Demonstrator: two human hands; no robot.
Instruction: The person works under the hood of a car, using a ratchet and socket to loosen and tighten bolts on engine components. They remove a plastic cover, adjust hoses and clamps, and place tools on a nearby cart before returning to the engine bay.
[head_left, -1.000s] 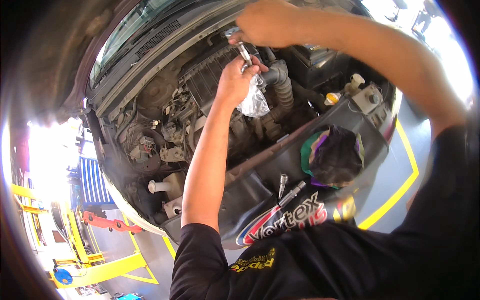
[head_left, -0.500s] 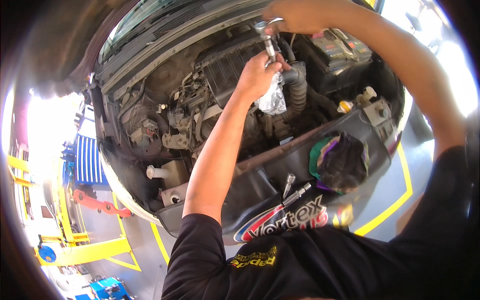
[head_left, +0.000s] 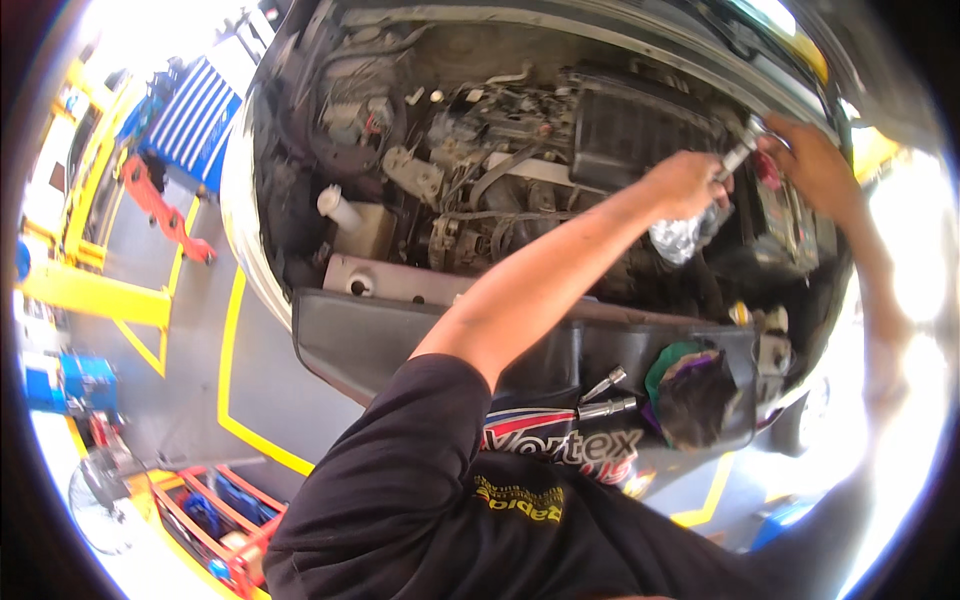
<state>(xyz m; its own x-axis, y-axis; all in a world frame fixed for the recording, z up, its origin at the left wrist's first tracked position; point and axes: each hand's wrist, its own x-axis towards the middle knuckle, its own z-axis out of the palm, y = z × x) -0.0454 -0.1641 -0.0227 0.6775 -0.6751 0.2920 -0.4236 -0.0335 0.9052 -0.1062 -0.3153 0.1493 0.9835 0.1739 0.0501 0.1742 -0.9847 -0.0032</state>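
Observation:
My left hand [head_left: 690,186] is closed round the lower part of a chrome ratchet wrench with an extension bar [head_left: 741,152]. At the upper end of this tool is my right hand [head_left: 812,165], its fingers bent round the ratchet; the handle is mostly hidden. Crumpled silver foil [head_left: 676,240] shows just below my left hand; I cannot tell whether the hand touches it. Both hands are over the right side of the engine bay, beside the black engine cover [head_left: 640,130]. The tool's lower end is hidden by my left hand.
A black fender cover [head_left: 400,335] lies along the car's front edge. On it rest two chrome socket pieces [head_left: 606,384] and a dark cloth with green and purple edges [head_left: 697,400]. The battery [head_left: 785,235] sits at right. A red jack arm [head_left: 160,210] and yellow lift arm [head_left: 95,295] stand left.
The view has swung, so the engine bay and my hands appear shifted, with the hands further right in the picture. Both hands still hold the ratchet, which now leans more to the right.

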